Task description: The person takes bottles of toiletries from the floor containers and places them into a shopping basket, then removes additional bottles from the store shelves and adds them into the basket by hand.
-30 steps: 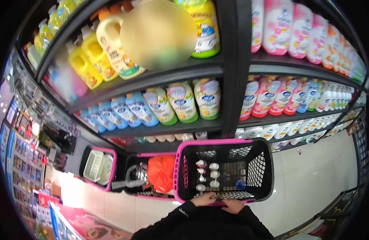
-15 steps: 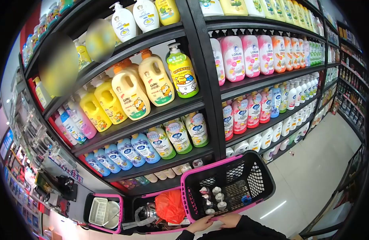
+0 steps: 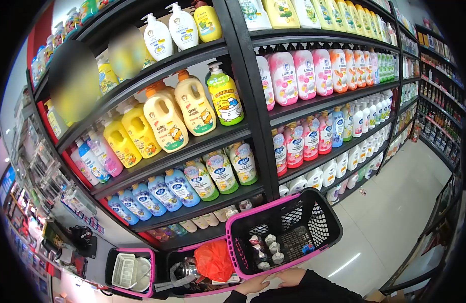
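Note:
A large black basket with a pink rim stands slightly tilted at the lower centre. Several bottles with pale tops stand upright at its left, and a small blue item lies at its right. My left hand is closed at the basket's near rim. Beside it my right hand is closed on the same edge; the fingertips of both are partly hidden.
To the left are a second basket with a red plastic bag and a small basket holding a white rack. Shelves of bottles rise in front. Pale floor tiles extend right; another dark shelf edge stands lower right.
Over the last second the view has tilted up and turned, showing more upper shelves. The baskets and my hands appear lower in view. Both hands remain at the large basket's near rim.

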`<state>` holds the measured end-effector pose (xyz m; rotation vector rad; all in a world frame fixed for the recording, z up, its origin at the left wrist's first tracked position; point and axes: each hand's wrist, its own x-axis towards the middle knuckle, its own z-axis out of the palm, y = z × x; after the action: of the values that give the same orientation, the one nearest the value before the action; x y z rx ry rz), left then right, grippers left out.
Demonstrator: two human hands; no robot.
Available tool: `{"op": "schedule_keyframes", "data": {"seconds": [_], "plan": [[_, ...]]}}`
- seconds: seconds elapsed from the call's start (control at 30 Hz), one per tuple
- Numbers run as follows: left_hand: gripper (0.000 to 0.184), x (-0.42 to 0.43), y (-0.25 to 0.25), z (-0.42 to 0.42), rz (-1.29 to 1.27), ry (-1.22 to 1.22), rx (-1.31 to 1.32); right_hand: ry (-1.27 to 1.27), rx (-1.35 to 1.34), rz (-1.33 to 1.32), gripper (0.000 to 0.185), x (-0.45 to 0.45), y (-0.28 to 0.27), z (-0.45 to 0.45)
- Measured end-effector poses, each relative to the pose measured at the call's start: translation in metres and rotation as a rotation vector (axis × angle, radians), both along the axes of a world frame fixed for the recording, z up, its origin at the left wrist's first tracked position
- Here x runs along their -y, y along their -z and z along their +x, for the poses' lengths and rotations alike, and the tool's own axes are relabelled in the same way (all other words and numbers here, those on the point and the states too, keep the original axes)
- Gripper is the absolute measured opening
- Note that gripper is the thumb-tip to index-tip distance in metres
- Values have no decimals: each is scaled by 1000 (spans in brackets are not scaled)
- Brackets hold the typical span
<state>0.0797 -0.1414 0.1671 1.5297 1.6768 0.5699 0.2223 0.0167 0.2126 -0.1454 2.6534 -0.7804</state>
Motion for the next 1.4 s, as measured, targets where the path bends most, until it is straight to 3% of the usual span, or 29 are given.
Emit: {"op": "schedule_keyframes", "data": {"seconds": [0.3,0.4,0.47,0.67,0.83,1.0,1.1,1.17,1.27,1.3,1.4], "plan": [[49,-59,-40,44,-54,68,-99,148,-135,33,47,-50,-4,62],[48,-89,-17,69,-17,75,-141,190,-8,29,51,-82,-8,98],[48,-117,-29,95,30,92,-198,227,-6,10,48,-103,-24,126],[45,-182,-29,172,38,88,-127,402,-86,47,44,-151,-14,212],[46,-224,-36,213,-88,208,-96,465,-55,-96,45,-174,-14,258],[47,-248,-50,227,-275,263,-163,429,-79,-105,47,-194,-5,274],[40,-257,-27,226,-230,242,-173,460,-82,-99,44,-199,-19,269],[34,-261,-24,226,-164,223,-171,553,68,-229,46,-200,-42,265],[35,-274,-35,225,-233,309,-165,563,-66,-284,44,-203,-57,264],[35,-276,-36,226,-239,302,-181,632,-100,-411,43,-204,-44,266],[35,-284,-38,221,-223,283,-180,569,-98,-267,43,-216,-45,259]]}}
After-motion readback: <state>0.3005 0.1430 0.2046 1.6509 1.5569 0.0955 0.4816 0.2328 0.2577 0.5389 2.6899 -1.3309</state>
